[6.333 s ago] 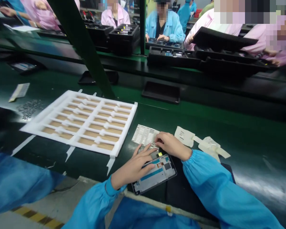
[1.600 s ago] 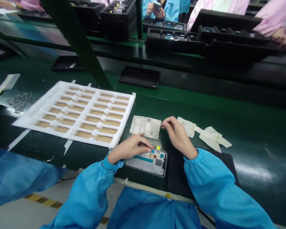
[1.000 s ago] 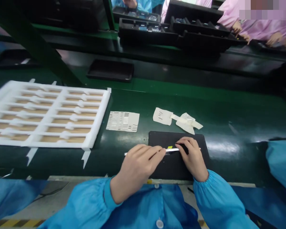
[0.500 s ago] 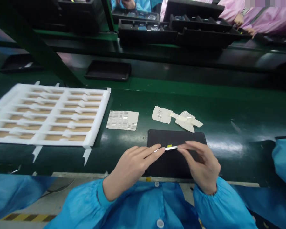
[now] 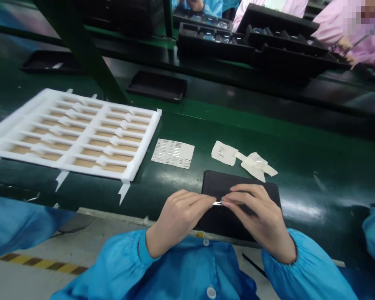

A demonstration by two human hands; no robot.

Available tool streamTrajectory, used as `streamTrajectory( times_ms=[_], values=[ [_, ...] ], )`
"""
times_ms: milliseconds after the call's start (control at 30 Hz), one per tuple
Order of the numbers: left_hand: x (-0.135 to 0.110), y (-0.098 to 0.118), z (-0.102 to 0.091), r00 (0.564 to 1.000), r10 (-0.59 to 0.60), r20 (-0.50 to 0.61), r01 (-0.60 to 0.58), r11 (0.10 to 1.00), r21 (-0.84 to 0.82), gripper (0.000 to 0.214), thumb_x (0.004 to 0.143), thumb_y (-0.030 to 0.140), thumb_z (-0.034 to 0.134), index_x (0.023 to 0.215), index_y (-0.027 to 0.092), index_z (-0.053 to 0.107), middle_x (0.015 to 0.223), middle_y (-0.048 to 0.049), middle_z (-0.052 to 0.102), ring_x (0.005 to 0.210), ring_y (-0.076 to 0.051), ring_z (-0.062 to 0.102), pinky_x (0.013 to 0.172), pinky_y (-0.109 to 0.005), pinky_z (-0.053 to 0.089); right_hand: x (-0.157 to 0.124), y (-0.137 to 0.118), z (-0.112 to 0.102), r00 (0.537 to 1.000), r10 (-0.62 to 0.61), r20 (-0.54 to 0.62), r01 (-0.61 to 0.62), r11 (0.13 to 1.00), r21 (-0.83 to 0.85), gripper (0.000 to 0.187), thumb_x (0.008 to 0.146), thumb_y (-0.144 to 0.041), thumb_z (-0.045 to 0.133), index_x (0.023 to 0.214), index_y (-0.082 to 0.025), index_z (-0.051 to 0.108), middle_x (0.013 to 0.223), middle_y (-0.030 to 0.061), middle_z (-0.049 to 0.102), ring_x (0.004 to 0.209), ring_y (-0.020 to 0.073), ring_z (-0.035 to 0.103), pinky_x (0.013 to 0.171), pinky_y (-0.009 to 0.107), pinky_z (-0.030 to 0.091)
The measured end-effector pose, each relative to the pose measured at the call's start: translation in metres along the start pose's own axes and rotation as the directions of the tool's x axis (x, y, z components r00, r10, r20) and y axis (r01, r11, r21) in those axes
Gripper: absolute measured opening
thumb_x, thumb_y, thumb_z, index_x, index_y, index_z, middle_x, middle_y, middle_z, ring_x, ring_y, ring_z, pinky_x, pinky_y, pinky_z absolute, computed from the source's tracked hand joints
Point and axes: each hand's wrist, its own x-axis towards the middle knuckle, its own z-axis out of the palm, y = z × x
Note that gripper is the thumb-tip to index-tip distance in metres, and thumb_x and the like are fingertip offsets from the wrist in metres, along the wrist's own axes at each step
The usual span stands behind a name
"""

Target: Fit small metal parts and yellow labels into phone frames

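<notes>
Right hand (image 5: 256,218) closer in toward left hand (image 5: 176,221) than in the previous view, with less of the thin white strip (image 5: 218,203) showing between them. Strip lying just over the near half of the black mat (image 5: 237,181), long axis running left to right across the person's front, almost parallel to the mat's near edge; contact with the mat impossible to tell. Left fingertips (image 5: 204,200) bunched and nearly closed at its left end. Right fingers (image 5: 240,198) curled and closed over its right end, hiding that end, so more of the strip under the right hand than the left. Neither hand open, both apparently pinching it.

Just past the mat's far edge, two crumpled pieces of pale backing film (image 5: 224,152) on the green belt (image 5: 303,162). Farther left, a paper sheet (image 5: 187,161) bearing rows of small metal strips (image 5: 170,149). Beyond it, toward the belt's left end, a white foam tray (image 5: 145,146), its cells lined with tan pads (image 5: 101,143). Along the belt's far side, black trays (image 5: 215,41), their contents too small to tell.
</notes>
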Motion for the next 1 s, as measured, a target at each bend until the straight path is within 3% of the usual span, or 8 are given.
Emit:
streamTrajectory(
  times_ms=[333, 533, 733, 867, 1000],
  values=[
    [0.0, 0.002, 0.005, 1.0, 0.01, 0.012, -0.01, 1.0, 0.028, 0.023, 0.099, 0.014, 0.047, 0.109, 0.017, 0.067, 0.1, -0.0043, 0.076, 0.085, -0.017, 0.072, 0.07, -0.029, 0.051, 0.0, -0.002, -0.004, 0.987, 0.051, 0.153, -0.05, 0.999, -0.01, 0.006, 0.092, -0.021, 0.062, 0.097, -0.024, 0.064, 0.091, 0.0036, 0.072, 0.086, 0.0191, 0.068, 0.076, 0.033, 0.054],
    [0.0, 0.004, 0.006, 1.0, 0.023, -0.018, -0.022, 1.0, 0.021, 0.019, 0.097, 0.013, 0.051, 0.109, 0.017, 0.066, 0.101, -0.003, 0.077, 0.086, -0.017, 0.072, 0.07, -0.029, 0.051, -0.002, -0.007, -0.005, 0.977, -0.033, 0.21, 0.061, 0.99, -0.125, 0.01, 0.094, -0.017, 0.059, 0.103, -0.021, 0.062, 0.097, 0.0052, 0.073, 0.089, 0.019, 0.068, 0.077, 0.033, 0.05],
    [0.0, 0.005, 0.006, 1.0, 0.025, -0.012, -0.024, 0.999, 0.039, 0.023, 0.099, 0.013, 0.047, 0.108, 0.017, 0.067, 0.1, -0.0042, 0.076, 0.087, -0.017, 0.072, 0.071, -0.028, 0.052, -0.011, -0.01, -0.001, 0.98, -0.04, 0.196, 0.075, 0.982, -0.171, 0.022, 0.094, -0.017, 0.057, 0.115, -0.021, 0.062, 0.104, 0.0078, 0.074, 0.097, 0.0229, 0.069, 0.082, 0.037, 0.051],
    [0.0, 0.005, 0.006, 0.999, 0.028, -0.024, -0.027, 0.999, 0.044, 0.022, 0.098, 0.012, 0.047, 0.107, 0.016, 0.067, 0.1, -0.0038, 0.076, 0.086, -0.016, 0.072, 0.071, -0.028, 0.052, -0.024, -0.009, 0.005, 0.995, -0.01, 0.097, 0.021, 0.993, -0.119, 0.038, 0.09, -0.013, 0.063, 0.127, -0.02, 0.057, 0.113, 0.0092, 0.072, 0.104, 0.0236, 0.067, 0.087, 0.04, 0.052],
    [0.0, 0.004, 0.006, 0.999, 0.04, -0.025, -0.039, 0.998, 0.039, 0.021, 0.098, 0.012, 0.048, 0.108, 0.016, 0.066, 0.1, -0.0027, 0.076, 0.087, -0.016, 0.072, 0.073, -0.029, 0.052, -0.034, -0.008, 0.007, 0.993, -0.098, 0.07, 0.107, 0.984, -0.141, 0.041, 0.087, -0.005, 0.064, 0.125, -0.019, 0.06, 0.117, 0.0088, 0.072, 0.109, 0.0239, 0.066, 0.091, 0.042, 0.051]
  ],
)
